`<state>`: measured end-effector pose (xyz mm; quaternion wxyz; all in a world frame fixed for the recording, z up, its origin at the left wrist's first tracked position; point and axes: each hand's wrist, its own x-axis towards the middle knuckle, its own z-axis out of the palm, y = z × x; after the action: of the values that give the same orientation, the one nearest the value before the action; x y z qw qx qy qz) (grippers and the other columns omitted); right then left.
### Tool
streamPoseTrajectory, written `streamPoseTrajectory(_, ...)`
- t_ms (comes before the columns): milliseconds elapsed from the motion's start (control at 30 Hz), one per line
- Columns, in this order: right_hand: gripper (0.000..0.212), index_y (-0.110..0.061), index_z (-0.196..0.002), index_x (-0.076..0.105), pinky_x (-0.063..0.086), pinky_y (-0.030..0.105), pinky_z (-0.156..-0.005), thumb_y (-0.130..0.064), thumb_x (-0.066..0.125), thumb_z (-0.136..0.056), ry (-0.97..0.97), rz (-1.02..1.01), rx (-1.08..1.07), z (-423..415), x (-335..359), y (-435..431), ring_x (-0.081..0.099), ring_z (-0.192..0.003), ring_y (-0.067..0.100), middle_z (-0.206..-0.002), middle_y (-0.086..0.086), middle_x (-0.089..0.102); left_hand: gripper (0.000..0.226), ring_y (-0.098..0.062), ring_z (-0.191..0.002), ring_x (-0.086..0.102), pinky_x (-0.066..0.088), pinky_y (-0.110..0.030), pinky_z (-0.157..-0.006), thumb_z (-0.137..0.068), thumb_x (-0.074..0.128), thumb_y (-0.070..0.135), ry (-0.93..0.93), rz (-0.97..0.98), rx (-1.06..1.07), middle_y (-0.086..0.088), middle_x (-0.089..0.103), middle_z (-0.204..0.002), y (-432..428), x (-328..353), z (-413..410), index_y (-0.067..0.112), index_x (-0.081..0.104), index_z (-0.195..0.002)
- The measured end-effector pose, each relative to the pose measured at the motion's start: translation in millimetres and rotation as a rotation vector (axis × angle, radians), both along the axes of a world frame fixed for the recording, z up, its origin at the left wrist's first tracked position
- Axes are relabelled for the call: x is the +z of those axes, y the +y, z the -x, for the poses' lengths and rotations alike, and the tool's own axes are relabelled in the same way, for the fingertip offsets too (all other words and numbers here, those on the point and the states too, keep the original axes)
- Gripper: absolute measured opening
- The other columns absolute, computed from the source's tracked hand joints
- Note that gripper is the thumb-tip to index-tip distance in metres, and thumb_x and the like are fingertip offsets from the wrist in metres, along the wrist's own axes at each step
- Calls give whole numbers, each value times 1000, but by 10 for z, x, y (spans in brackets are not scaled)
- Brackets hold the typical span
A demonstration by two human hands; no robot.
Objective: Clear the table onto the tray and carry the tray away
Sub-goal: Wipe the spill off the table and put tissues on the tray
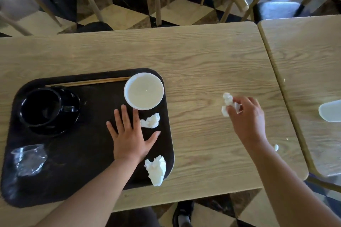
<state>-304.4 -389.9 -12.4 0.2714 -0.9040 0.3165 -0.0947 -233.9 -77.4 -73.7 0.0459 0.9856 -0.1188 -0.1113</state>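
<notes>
head view: the left hand (129, 135) lies flat with fingers spread on the dark tray (83, 162), likely to steady it on the table (203, 57). the right hand (247, 118) pinches a crumpled napkin (226, 102) over the table, well right of the tray and probably bound for it. the white dish (144, 91), black cup (41, 107), chopsticks (88, 82) and two more wads (150, 120) already sit on the tray.

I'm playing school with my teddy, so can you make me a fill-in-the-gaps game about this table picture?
1. The right hand pinches a crumpled tissue above the bare ____.
2. The left hand lies flat on the dark ____.
3. The black cup stands on a black ____.
4. ____ other tissues lie on the tray.

Missing words: table; tray; saucer; two.
</notes>
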Motion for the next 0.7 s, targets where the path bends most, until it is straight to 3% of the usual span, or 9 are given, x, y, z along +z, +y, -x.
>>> streamPoseTrajectory(167,22,-10,-105,71,47,38,-79,-16,68,-84,40,119,107,-270,-177,-506,60,-93,36,-102,15,64,104,-39,-149,1,7,-65,-115,-74,39,81,-27,1,27,-20,10,-162,-31,7,14,14,20,-151)
streamPoseTrajectory(267,18,-6,-100,73,42,40,-86,-12,64,-86,106,232,140,-399,-300,-722,54,-98,42,-105,19,62,103,-39,-149,2,8,-65,-115,-74,39,80,-40,-10,27,-20,11,-161,-27,-5,25,14,20,-151)
streamPoseTrajectory(400,19,-2,-98,71,41,36,-68,-2,58,-84,58,230,176,-475,-424,-764,58,-89,42,-100,21,60,103,-41,-148,5,10,-66,-114,-74,36,80,-59,-26,19,-21,12,-161,-26,-29,25,13,21,-151)
streamPoseTrajectory(533,19,-6,-95,71,37,32,-65,1,61,-80,30,266,232,-411,-477,-680,60,-81,41,-93,18,60,103,-39,-149,2,9,-65,-115,-73,36,80,-58,-28,35,-18,10,-162,-40,-35,26,16,17,-152)
streamPoseTrajectory(700,13,-10,-80,69,45,35,-58,2,65,-77,-31,287,423,64,-483,-319,54,-75,30,-81,6,54,103,-37,-149,0,7,-63,-116,-74,38,79,-64,-16,43,-16,8,-162,-33,-43,26,18,14,-153)
